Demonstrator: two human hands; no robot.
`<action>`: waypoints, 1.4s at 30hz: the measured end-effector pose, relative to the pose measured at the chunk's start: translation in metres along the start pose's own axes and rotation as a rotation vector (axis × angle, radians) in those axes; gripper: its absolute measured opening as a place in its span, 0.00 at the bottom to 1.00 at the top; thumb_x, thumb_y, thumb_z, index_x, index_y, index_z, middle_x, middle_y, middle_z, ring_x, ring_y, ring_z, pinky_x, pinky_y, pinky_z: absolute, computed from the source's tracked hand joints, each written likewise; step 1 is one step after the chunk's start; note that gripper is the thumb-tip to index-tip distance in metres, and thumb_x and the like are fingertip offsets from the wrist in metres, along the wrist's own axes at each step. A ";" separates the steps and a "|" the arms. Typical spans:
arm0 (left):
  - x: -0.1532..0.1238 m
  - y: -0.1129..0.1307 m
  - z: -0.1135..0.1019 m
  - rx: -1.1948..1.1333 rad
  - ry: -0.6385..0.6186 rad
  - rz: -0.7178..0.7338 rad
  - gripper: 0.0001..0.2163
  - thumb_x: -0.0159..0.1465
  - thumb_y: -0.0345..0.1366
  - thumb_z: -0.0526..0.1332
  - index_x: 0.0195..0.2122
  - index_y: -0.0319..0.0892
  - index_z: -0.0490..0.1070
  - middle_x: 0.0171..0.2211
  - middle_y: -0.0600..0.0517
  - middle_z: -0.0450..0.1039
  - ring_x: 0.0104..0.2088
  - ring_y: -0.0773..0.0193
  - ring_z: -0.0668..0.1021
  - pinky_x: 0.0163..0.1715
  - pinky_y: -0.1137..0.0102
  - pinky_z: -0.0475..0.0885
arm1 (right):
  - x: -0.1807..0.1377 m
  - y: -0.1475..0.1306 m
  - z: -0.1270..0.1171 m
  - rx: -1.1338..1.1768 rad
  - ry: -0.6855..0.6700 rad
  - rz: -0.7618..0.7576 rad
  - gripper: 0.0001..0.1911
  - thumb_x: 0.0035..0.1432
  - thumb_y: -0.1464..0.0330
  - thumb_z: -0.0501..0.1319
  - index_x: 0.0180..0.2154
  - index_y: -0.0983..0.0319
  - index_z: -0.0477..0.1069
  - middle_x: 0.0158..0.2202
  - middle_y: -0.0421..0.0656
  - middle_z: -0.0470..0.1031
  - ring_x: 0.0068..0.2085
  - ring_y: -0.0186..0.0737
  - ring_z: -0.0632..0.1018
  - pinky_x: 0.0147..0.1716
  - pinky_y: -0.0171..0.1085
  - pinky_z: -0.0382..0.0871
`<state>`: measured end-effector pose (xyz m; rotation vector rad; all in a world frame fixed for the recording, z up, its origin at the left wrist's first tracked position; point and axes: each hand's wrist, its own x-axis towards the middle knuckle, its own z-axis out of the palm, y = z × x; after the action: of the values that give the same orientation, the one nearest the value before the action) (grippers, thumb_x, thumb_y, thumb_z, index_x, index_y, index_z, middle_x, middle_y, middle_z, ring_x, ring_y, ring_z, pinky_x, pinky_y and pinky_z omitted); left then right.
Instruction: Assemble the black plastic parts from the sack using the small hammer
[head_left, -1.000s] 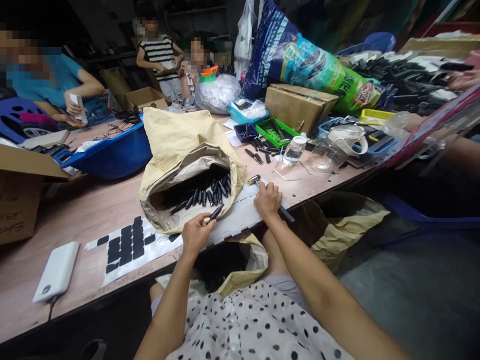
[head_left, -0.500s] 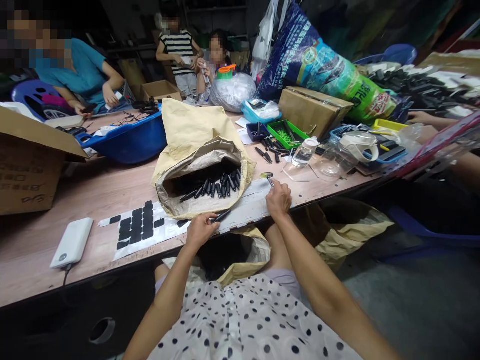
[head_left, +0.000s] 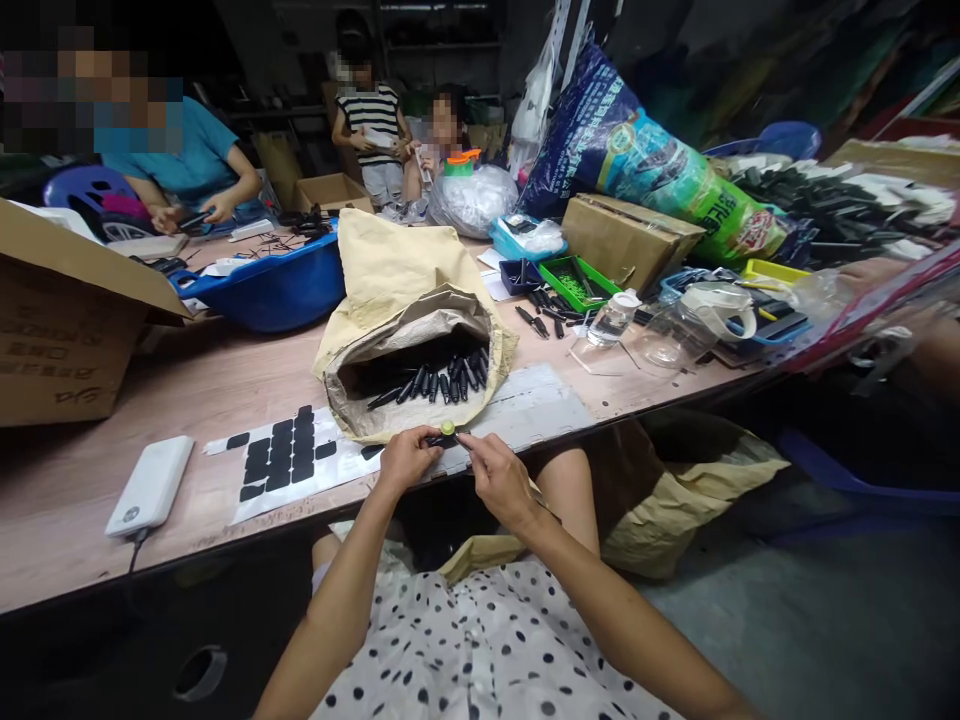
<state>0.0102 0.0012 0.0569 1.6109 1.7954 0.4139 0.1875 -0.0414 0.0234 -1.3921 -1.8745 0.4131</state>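
Observation:
My left hand (head_left: 405, 458) pinches a slim black handle (head_left: 437, 439) at the table's near edge. My right hand (head_left: 499, 478) has closed on a small hammer whose yellow-green head (head_left: 448, 429) rests on that handle. Just beyond both hands a tan paper sack (head_left: 405, 310) lies open on its side, with several more black handles (head_left: 442, 380) spilling inside it. A white sheet of black adhesive pads (head_left: 281, 462) lies to the left of my left hand.
A white power bank (head_left: 150, 486) and a cardboard box (head_left: 67, 320) sit at left, a blue basin (head_left: 270, 290) behind. Green tray (head_left: 574, 280), bottle (head_left: 613, 315) and plastic jug (head_left: 705, 305) crowd the right. Other people work at the far end. A paper bag (head_left: 675, 490) hangs below the table.
My right hand has lifted the small hammer off the table on the right and brought it over to the handle in my left hand. The view has shifted slightly.

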 end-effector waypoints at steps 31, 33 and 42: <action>-0.009 0.004 0.002 -0.008 -0.033 -0.063 0.19 0.52 0.31 0.63 0.46 0.48 0.82 0.22 0.59 0.74 0.28 0.64 0.76 0.29 0.72 0.64 | -0.002 -0.001 -0.018 0.240 0.123 0.118 0.20 0.66 0.69 0.52 0.53 0.56 0.78 0.38 0.45 0.79 0.40 0.41 0.79 0.42 0.38 0.76; -0.007 -0.001 0.003 -0.019 -0.033 -0.040 0.21 0.52 0.30 0.62 0.48 0.46 0.81 0.22 0.59 0.73 0.27 0.64 0.75 0.28 0.72 0.64 | -0.004 0.001 -0.020 0.267 0.133 0.160 0.19 0.65 0.69 0.54 0.52 0.56 0.79 0.40 0.46 0.80 0.41 0.42 0.80 0.43 0.39 0.77; 0.000 -0.018 0.010 -0.064 0.083 0.146 0.15 0.51 0.32 0.65 0.40 0.45 0.82 0.30 0.54 0.75 0.32 0.63 0.76 0.35 0.70 0.70 | -0.012 0.006 -0.011 0.356 0.144 0.244 0.19 0.63 0.68 0.55 0.49 0.56 0.80 0.44 0.46 0.83 0.47 0.44 0.81 0.50 0.43 0.77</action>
<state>0.0035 -0.0039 0.0384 1.7082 1.7117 0.6075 0.2011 -0.0523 0.0225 -1.3666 -1.4366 0.7098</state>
